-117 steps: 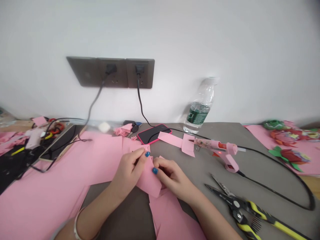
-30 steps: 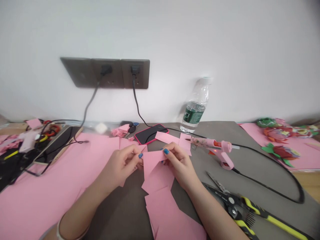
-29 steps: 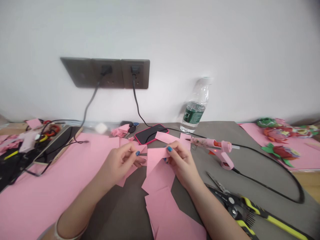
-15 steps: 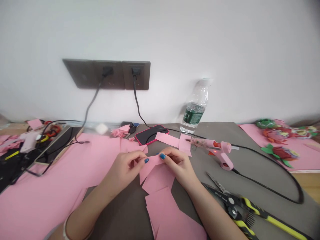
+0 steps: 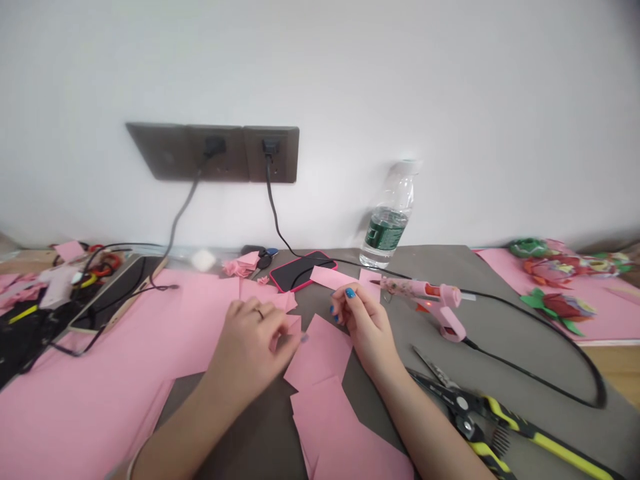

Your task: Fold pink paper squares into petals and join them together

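My left hand (image 5: 255, 343) is closed, with a small pink piece of paper (image 5: 295, 325) pinched between thumb and fingers; most of that piece is hidden behind the hand. My right hand (image 5: 363, 323) hovers apart from it, fingers curled in and thumb bent over them, and no paper shows in it. Between the hands and below them lie loose pink paper squares (image 5: 320, 350), overlapping on the grey table. A pink paper strip (image 5: 330, 278) rests just beyond my right fingers. The pink glue gun (image 5: 435, 300) lies to the right of that hand, its small light lit.
A tilted water bottle (image 5: 385, 230) leans on the wall. A red-edged phone (image 5: 303, 270) lies ahead. Open pliers (image 5: 463, 403) and scissors lie by my right forearm. Large pink sheets (image 5: 110, 367) spread left; paper flowers (image 5: 565, 307) lie right. The glue gun's cord loops on the table.
My hands have moved apart. The right hand has let go of the paper and curled its fingers. The left hand keeps the paper and has turned, lowering it slightly.
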### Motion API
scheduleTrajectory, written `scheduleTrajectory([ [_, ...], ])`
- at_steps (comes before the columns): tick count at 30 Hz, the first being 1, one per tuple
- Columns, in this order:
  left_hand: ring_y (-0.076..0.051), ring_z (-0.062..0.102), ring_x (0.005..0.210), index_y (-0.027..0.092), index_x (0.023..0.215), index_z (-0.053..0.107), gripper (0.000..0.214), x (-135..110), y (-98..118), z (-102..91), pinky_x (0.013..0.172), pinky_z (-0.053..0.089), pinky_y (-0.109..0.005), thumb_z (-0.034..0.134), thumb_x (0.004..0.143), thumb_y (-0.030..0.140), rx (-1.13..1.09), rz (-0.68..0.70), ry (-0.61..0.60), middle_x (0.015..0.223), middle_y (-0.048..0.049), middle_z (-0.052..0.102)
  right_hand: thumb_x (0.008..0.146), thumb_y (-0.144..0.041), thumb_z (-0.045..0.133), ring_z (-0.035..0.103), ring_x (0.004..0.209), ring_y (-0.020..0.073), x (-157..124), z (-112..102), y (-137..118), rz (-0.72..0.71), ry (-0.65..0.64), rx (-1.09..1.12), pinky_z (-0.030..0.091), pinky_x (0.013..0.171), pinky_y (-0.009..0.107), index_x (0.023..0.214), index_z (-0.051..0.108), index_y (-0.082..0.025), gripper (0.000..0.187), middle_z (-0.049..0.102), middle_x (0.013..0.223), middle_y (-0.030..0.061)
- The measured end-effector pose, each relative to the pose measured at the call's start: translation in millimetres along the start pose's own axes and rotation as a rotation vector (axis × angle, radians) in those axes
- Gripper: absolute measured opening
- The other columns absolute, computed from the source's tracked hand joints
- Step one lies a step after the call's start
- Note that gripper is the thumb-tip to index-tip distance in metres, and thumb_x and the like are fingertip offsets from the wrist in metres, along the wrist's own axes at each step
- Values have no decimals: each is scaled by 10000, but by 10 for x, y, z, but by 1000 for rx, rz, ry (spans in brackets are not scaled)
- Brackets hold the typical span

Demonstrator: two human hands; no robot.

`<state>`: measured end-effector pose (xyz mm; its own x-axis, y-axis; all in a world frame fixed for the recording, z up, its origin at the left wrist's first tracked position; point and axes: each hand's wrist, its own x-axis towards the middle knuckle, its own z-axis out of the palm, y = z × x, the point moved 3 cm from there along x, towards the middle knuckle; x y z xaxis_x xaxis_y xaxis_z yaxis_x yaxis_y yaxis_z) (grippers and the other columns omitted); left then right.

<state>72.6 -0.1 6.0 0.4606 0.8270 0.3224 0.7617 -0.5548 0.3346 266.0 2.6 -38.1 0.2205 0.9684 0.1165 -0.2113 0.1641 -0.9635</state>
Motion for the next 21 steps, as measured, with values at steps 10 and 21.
scheduleTrajectory([
  [10, -288, 619, 846, 185, 781, 608, 224, -136, 221, 186, 767, 401, -409, 787, 745, 316, 96, -135, -262, 837, -49, 689, 892, -563, 617, 450, 505, 111, -11, 68, -67, -21, -68, -31, 343, 496, 247, 798, 634, -192, 382, 565, 618, -18],
  [21, -277, 612, 836, 179, 1058, 559, 400, -124, 254, 175, 830, 394, -417, 688, 685, 115, -241, -306, -404, 815, -26, 677, 937, -512, 577, 458, 512, 118, -27, 72, -81, -63, -74, -72, 337, 499, 252, 821, 630, -198, 338, 573, 632, -12],
])
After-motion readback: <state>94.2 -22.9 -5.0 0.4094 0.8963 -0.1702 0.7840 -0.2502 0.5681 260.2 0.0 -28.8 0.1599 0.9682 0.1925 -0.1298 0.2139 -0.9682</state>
